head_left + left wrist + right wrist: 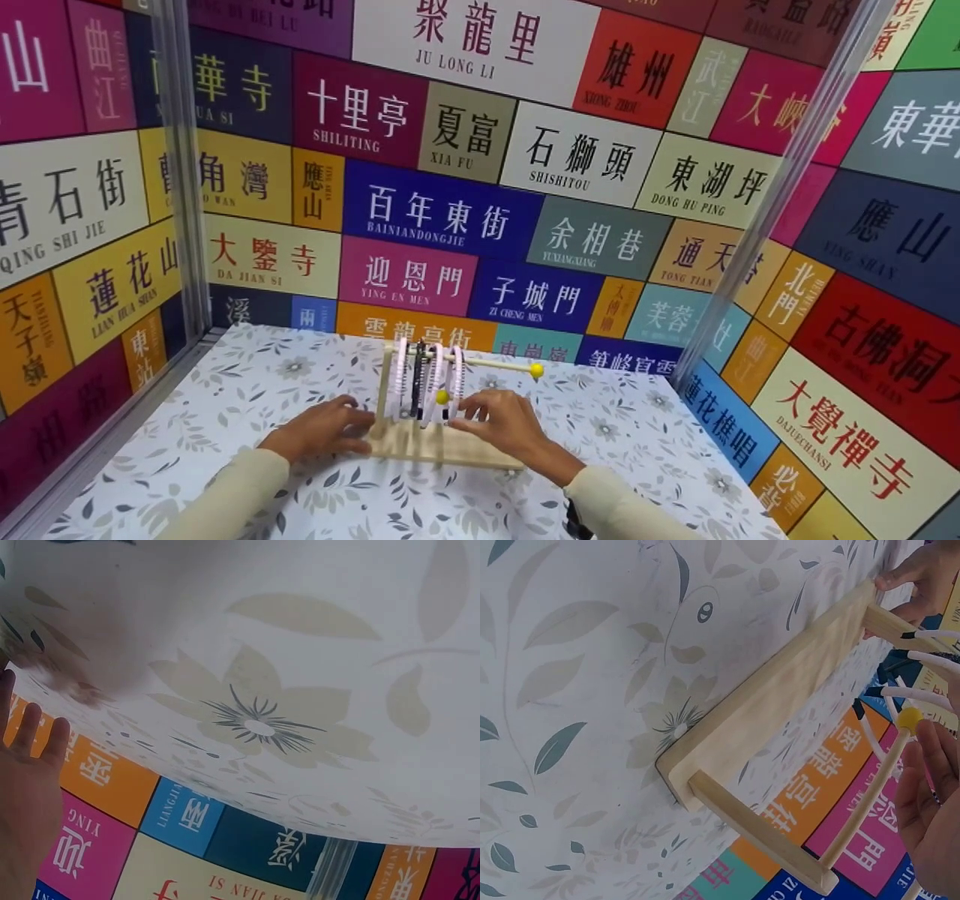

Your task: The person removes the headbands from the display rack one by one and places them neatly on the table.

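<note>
A pale wooden stand (420,442) carries several white-and-pink hoops (401,375), apparently hair bands with black tips, and one darker band (418,379) among them. They hang round its upper rod, which ends in a yellow ball (537,370). A second yellow ball (909,720) tips a lower rod in the right wrist view. My left hand (330,427) holds the left end of the base with thumb and fingers. Beside the lower ball, my right hand (499,421) pinches the rightmost band near its lower end; its fingers partly hide the stand's right post.
The stand sits on a table with a white leaf-and-flower cover (292,367). Behind it and at both sides rise walls of coloured sign panels (442,206), joined by metal corner posts (184,165). A dark band (577,517) circles the right wrist.
</note>
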Available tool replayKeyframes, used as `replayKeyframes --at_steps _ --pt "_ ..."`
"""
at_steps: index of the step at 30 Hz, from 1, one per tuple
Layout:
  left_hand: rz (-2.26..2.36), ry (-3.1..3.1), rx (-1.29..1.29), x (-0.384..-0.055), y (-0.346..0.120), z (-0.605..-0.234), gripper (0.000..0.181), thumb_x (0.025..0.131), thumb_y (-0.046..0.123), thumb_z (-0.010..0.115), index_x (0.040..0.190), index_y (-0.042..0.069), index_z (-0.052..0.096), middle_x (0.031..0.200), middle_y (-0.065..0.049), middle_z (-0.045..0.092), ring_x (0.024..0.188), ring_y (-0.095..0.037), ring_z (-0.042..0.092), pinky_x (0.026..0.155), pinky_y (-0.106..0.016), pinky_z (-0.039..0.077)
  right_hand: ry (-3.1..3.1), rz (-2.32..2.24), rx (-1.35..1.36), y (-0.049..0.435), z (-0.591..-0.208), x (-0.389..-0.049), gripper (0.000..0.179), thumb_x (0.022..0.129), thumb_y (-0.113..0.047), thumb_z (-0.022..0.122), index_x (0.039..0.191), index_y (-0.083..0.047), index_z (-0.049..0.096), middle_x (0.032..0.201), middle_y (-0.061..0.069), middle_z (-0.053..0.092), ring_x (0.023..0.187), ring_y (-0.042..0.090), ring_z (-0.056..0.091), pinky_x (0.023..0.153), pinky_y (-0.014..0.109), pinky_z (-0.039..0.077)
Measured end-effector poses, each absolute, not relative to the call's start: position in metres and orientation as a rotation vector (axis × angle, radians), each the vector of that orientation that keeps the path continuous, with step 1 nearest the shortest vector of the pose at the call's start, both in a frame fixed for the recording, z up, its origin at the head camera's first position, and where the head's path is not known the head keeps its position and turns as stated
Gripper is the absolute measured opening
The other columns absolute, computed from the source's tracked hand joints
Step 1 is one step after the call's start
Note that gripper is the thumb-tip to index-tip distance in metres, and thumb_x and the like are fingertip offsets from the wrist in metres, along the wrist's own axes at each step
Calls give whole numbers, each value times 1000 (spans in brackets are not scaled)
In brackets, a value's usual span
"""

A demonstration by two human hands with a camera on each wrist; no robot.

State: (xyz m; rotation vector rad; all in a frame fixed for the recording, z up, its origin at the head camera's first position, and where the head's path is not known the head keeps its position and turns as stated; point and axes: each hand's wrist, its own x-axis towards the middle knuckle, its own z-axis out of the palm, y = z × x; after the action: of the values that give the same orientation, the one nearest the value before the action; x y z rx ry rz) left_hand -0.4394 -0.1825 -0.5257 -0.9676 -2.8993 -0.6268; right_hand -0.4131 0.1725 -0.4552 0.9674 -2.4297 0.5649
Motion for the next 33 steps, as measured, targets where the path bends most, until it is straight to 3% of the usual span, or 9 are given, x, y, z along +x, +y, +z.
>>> replayKeyframes --at_steps 11,24,29,33 --pt "-662 -2911 -919 -437 -179 -526 60 90 48 76 141 18 66 140 -16 59 125 -37 58 107 -62 47 -2411 582 908 167 -454 -410 16 90 -45 81 91 -29 85 81 -17 76 66 -7 61 53 13 48" --pt "-669 -3037 -782 -438 -178 -527 60 89 56 74 143 32 64 145 -8 57 129 -31 56 111 -60 44 -2377 559 890 170 -457 -407 7 93 -30 80 87 -29 84 78 -16 76 63 -7 63 53 13 49" --pt "-677 -3043 -761 -435 -178 -527 61 90 57 72 145 32 62 148 -11 53 130 -34 56 112 -61 44 -2358 591 890 172 -458 -406 11 93 -27 79 83 -30 83 73 -18 74 60 -6 61 48 11 42" --pt "-674 -3027 -785 -435 -179 -527 61 90 55 73 144 29 64 145 -12 55 126 -32 57 110 -59 45 -2347 594 879 173 -456 -406 10 93 -28 80 84 -29 84 75 -17 75 62 -5 63 49 11 44"
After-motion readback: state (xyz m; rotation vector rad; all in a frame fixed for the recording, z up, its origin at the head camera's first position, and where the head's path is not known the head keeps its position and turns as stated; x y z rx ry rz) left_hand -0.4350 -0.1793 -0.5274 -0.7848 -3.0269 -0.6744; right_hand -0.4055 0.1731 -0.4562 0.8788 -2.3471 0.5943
